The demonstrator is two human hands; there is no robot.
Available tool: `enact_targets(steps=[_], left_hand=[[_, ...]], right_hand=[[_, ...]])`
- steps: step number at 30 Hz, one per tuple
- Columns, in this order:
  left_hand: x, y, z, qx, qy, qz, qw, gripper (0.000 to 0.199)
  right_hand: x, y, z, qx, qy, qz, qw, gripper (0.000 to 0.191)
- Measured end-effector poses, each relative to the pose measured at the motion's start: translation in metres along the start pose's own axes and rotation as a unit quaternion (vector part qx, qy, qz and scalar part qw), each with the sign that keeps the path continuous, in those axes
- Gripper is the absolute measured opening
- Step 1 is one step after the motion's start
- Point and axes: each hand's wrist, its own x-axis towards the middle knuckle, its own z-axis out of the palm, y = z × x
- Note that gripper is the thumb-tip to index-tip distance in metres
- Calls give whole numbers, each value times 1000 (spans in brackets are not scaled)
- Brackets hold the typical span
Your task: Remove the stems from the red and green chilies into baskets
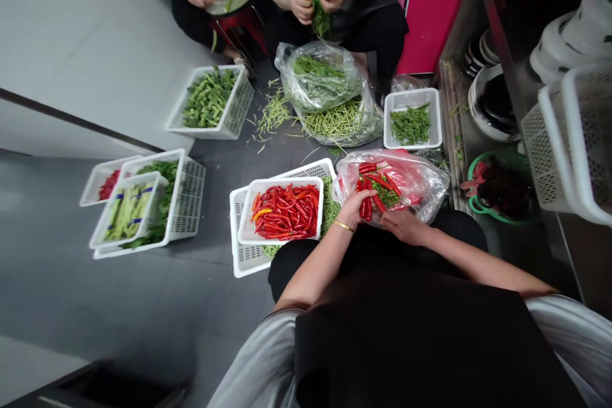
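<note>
My left hand (357, 207), with a gold bangle at its wrist, is closed around several red chili peppers (366, 207). Close beside it, my right hand (404, 225) has its fingers pinched at the lower end of a red chili pepper (378, 201). Both hands are over an open clear plastic bag (433, 180), where more red peppers and green stems lie on a red inner layer. Left of my hands, a white basket (245, 229) full of red chili peppers (287, 211) rests on a larger white basket (243, 261) that contains cut green pieces.
Opposite me, one person handles leafy greens (321, 18) behind a bag of green stalks (335, 124); another works over a round stool (230, 1). White vegetable baskets (241, 111) stand on the floor at left. A metal shelf (554, 248) and green basin (482, 207) are at right.
</note>
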Motion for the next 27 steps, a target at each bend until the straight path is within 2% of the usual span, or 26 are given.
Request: enact_targets(steps=[2,4,5,7,9,11,13,16,18,20,22,24,27], left_hand=[[-1,3,-3,-15,7,-19,1000,17],[-2,9,-4,-34,25,-8,999,11],[-2,12,-4,-43,29,1,999,8],[-1,17,-4,-57,30,23,998,6],[0,19,-3,-61,33,43,997,6],[3,18,-4,-51,41,56,996,8],[7,15,-5,-36,43,72,996,13],[14,10,-2,-44,22,116,992,24],[17,8,4,-55,-8,129,990,29],[18,9,8,-59,-31,123,990,27],[16,12,9,-61,-34,109,992,23],[13,13,7,-59,-28,98,993,20],[9,12,2,-57,-19,80,995,17]], right_hand=[[6,1,-19,-75,-69,-32,994,32],[20,8,-41,-165,-101,32,981,31],[31,13,-50,-213,-91,83,969,36],[56,23,-61,-287,-31,186,939,51],[80,32,-60,-315,8,254,914,50],[97,39,-53,-304,2,282,910,39],[103,43,-48,-263,6,267,927,27],[93,47,-47,-193,38,197,961,20],[80,51,-50,-155,14,148,977,25],[66,58,-54,-112,-9,144,983,35],[53,68,-56,-119,-3,198,973,39],[44,79,-55,-196,-5,266,944,34],[39,86,-46,-306,-56,284,907,34]])
